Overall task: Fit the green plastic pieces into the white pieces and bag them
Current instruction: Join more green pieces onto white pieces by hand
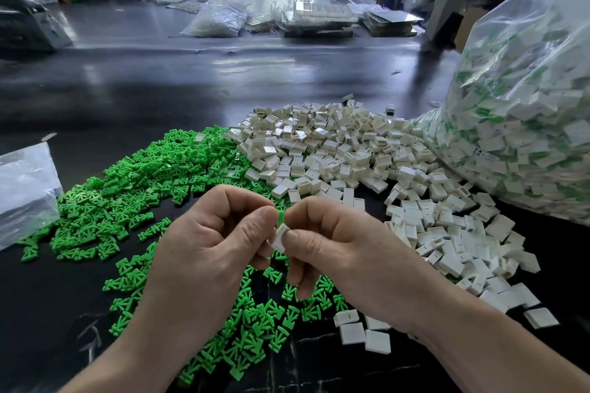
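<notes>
Over the dark counter (159, 89) our left hand (207, 233) pinches a green piece (279, 215) between curled fingers (252, 226), our right hand (335, 252) pinches the white piece (280, 239) touching it — green pile (134, 188) on the left, white pile (335, 150) right, filled bag (526, 105) far right.

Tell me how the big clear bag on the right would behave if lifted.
The bag is probably heavy: it bulges with packed pieces. Its thin, crinkled film looks floppy, so it would likely sag and shift. Hard corners press the film, so it might tear.
</notes>
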The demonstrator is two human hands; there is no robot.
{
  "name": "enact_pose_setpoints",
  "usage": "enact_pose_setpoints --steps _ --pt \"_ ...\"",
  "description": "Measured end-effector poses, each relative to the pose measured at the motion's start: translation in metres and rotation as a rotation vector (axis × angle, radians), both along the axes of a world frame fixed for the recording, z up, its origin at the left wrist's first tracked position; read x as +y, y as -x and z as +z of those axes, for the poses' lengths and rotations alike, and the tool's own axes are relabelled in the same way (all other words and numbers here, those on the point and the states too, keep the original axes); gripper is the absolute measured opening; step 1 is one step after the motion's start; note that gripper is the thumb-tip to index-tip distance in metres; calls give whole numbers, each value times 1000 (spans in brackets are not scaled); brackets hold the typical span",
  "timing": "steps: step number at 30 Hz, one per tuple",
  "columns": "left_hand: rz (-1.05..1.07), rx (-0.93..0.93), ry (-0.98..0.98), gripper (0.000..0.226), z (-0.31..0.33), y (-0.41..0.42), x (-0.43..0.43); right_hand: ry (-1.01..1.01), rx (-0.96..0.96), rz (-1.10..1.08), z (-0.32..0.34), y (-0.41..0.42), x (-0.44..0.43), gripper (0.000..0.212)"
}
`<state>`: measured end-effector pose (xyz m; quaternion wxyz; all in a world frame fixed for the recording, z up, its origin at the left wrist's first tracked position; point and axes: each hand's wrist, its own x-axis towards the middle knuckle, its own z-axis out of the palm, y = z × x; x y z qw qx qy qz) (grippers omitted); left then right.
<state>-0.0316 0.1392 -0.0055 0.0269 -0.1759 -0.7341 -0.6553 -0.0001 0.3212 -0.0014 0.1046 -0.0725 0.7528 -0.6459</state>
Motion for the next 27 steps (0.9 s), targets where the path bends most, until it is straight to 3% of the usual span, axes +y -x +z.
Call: enact_pose_setpoints --steps 8,14,20,27 --pt "9 84 122 6 0 -4 2 134 -97 -8 1 1 -2 7" --pt "27 110 183 8 2 -3 1 34 -76 -15 2 0 0 10" --pt "22 127 224 8 2 -3 -1 67 -66 -66 3 3 3 8" --pt "-105 -69 -4 16 0 1 -3 267 -83 -89 4 4 0 12"
